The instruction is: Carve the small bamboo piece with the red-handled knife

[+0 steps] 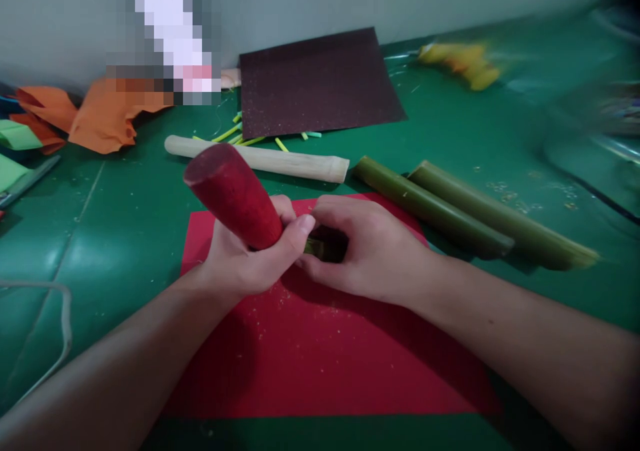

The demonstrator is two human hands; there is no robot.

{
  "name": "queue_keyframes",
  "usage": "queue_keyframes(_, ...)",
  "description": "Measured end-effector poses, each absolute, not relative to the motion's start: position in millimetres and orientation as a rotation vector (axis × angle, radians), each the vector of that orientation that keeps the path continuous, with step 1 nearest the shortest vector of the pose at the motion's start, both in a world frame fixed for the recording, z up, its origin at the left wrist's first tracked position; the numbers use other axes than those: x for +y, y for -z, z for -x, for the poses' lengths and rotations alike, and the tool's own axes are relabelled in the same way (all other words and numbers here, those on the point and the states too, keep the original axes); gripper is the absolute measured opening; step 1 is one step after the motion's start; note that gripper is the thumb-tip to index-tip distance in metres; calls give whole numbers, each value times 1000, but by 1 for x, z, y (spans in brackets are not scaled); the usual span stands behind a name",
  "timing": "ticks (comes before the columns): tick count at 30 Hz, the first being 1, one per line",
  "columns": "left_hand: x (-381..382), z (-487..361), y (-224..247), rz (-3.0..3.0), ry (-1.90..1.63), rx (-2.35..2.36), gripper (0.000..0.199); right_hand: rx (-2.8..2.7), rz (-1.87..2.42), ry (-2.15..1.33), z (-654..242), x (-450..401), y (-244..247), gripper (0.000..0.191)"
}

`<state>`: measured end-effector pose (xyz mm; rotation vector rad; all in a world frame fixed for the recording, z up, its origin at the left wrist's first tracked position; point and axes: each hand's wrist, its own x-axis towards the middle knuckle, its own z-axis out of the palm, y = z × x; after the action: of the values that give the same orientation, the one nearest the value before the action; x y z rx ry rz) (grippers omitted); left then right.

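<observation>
My left hand [255, 258] is closed around a red cylinder [235, 191], which tilts up and to the left with its flat end showing. My right hand [373, 251] curls in beside it, fingertips pressed together close to the left thumb. A small greenish piece [314, 246] shows in the shadow between the hands, mostly covered by the fingers. What the right fingertips grip is hidden. Both hands are above a red sheet [320, 371] sprinkled with small pale crumbs.
Two green bamboo lengths [435, 204] lie to the right. Behind the hands are a pale peeled stick [300, 163] and a dark sheet [320, 84] over thin yellow-green strips. Crumpled orange paper [103, 118] sits at left, a blurred yellow object [463, 64] at back right.
</observation>
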<state>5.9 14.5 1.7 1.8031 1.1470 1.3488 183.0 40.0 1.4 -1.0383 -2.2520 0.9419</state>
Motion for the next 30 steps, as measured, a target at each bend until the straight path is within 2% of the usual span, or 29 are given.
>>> queue_keyframes(10, 13, -12, -1, -1707, -1545, 1317, 18, -2353, 1013, -805, -185, 43, -4, 13)
queue_keyframes(18, 12, -15, 0, -1516, -1543, 1267, 32, -2335, 1047, -897, -185, 40, -4, 13)
queue_keyframes(30, 13, -9, -5, -1766, -1367, 1215, 36, -2309, 1064, -925, -185, 41, -5, 13)
